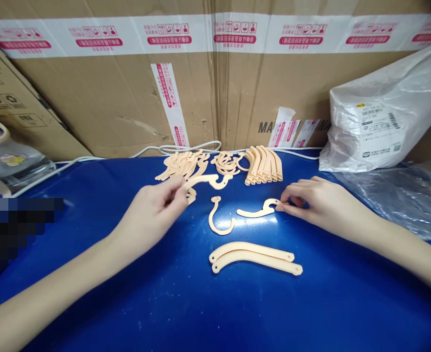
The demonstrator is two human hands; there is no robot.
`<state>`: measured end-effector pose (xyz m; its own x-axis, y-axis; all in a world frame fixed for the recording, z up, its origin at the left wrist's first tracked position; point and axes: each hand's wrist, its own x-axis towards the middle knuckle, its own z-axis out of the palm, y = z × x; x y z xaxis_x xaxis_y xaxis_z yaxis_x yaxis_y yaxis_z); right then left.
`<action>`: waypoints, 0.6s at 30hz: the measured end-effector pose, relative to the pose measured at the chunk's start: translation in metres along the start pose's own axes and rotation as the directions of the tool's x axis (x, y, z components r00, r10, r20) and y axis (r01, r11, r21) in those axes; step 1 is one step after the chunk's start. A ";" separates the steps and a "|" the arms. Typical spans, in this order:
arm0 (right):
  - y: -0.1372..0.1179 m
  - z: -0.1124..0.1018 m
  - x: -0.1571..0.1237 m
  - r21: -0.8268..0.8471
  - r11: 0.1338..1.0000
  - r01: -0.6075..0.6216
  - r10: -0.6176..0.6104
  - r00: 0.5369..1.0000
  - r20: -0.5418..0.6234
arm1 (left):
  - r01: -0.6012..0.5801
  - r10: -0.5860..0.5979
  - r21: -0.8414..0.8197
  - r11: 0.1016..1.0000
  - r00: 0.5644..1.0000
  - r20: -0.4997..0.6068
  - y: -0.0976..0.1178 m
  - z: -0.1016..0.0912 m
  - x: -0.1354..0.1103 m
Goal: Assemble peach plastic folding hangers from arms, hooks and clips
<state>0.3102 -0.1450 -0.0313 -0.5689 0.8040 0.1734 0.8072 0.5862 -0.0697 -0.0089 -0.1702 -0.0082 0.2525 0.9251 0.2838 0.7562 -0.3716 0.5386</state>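
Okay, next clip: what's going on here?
A person's left hand holds a pale, curved piece, while the right hand pinches the end of a similar piece. Between them, a loose hook lies on the blue table. Two long strips lie side by side nearer the person; more pale parts are grouped farther back.

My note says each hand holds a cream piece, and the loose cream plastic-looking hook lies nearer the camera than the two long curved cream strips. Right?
Not quite: the head view shows the loose cream hook farther from the camera than the two long curved cream strips. The rest stands.
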 end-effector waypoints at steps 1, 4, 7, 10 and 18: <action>-0.001 0.000 0.000 -0.004 1.000 -0.005 0.005 1.000 -0.004 | -0.079 0.080 0.109 0.991 0.997 -0.005 -0.004 0.003 -0.005; -0.004 0.000 0.000 -0.032 0.999 -0.023 0.023 0.999 -0.023 | -0.237 0.258 0.290 0.927 0.966 -0.034 -0.014 0.011 -0.015; -0.007 0.002 0.000 -0.062 0.998 -0.019 0.016 0.999 -0.045 | -0.322 0.375 0.350 0.880 0.922 -0.092 -0.018 0.017 -0.018; -0.008 0.004 0.001 -0.094 0.996 0.007 -0.013 0.998 -0.068 | -0.342 0.414 0.355 0.870 0.899 -0.146 -0.018 0.018 -0.020; -0.029 -0.002 -0.003 0.233 0.971 -0.062 0.091 0.989 -0.119 | -0.509 0.613 0.405 0.760 0.768 -0.185 -0.015 0.022 -0.024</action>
<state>0.2885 -0.1649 -0.0277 -0.4699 0.8364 0.2821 0.7816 0.5428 -0.3073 -0.0130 -0.1848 -0.0401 0.5460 0.4681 0.6948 0.6904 -0.7212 -0.0567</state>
